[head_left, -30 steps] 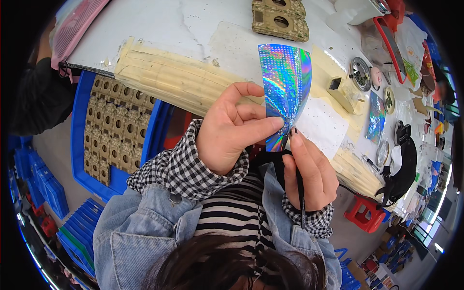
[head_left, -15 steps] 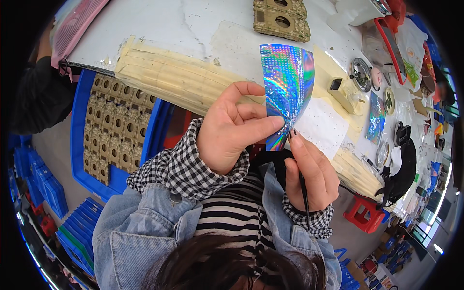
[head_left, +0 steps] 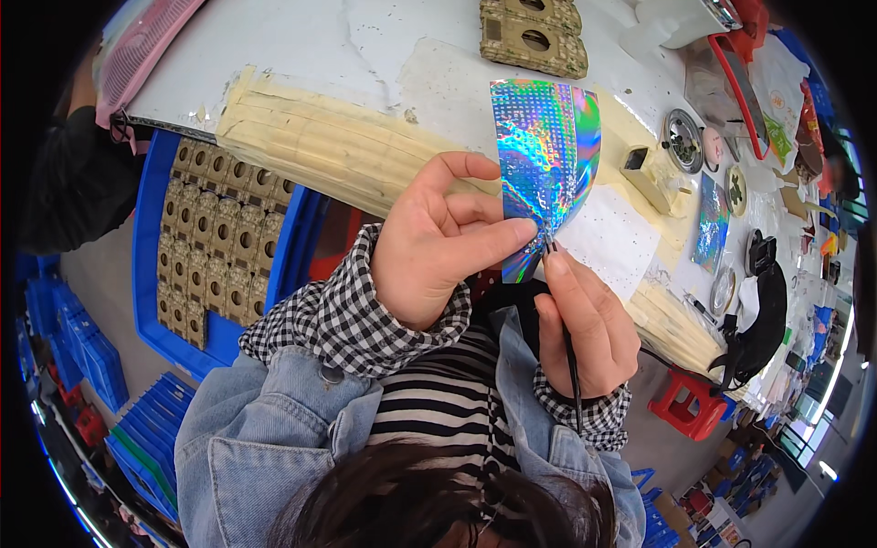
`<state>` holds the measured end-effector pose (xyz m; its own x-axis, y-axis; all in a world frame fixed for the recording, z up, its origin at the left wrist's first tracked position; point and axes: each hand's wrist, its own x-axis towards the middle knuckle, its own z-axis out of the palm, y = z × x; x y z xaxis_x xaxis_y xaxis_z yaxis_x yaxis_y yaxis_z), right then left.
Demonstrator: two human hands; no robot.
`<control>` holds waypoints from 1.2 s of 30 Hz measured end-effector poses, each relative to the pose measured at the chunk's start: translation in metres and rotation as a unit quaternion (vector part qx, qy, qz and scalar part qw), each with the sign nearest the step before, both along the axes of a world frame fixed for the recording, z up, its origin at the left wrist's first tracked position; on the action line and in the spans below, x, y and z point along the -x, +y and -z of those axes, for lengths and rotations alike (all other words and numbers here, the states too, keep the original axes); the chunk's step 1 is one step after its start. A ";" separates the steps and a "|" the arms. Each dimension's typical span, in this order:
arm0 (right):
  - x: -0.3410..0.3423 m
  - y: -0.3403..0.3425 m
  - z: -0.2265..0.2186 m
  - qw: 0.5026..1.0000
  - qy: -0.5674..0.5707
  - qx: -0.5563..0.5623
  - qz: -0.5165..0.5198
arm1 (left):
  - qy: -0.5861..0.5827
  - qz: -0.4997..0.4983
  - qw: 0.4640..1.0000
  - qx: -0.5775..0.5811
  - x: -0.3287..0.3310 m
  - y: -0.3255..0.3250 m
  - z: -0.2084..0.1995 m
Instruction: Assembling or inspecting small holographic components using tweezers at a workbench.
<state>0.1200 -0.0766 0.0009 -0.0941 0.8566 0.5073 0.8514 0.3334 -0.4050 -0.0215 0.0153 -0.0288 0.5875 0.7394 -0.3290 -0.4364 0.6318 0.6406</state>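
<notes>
Over the near edge of the bench (head_left: 292, 55), foil (head_left: 539, 137) (seemingly light, slick, easily creased, best taken by its margin) was pinched by the left hand (head_left: 425, 247); tweezers (head_left: 573, 365) were clamped in the right hand (head_left: 594, 329).

L hand (head_left: 425, 242) pinches, thumb (head_left: 498, 243) extended twd R, fingers (head_left: 466, 166) arched above it (some tips hidden). R hand (head_left: 594, 329) sits lower, just beside, in a pen-type grip, fingers bent, fingertips (head_left: 558, 265) up nr L thumbtip.

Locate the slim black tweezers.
In the head view, the tweezers are right of centre, in the right hand, tips beside the shiny blue holographic sheet pinched in the left hand.
</notes>
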 end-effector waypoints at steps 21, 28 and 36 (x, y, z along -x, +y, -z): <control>-0.002 0.001 0.001 1.000 0.013 0.008 -0.009 | 0.002 -0.003 1.000 0.004 0.000 0.000 0.001; -0.010 -0.003 0.003 1.000 -0.018 0.000 0.004 | -0.002 -0.082 0.997 -0.017 0.007 0.010 0.002; -0.026 0.000 0.032 0.988 -0.143 0.012 0.053 | -0.013 -0.141 0.988 -0.055 0.025 0.027 0.009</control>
<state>0.1463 -0.0762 -0.0310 -0.1394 0.8805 0.4531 0.9619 0.2291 -0.1494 -0.0469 0.0421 -0.0378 0.3599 0.9055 -0.2247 -0.6029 0.4095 0.6847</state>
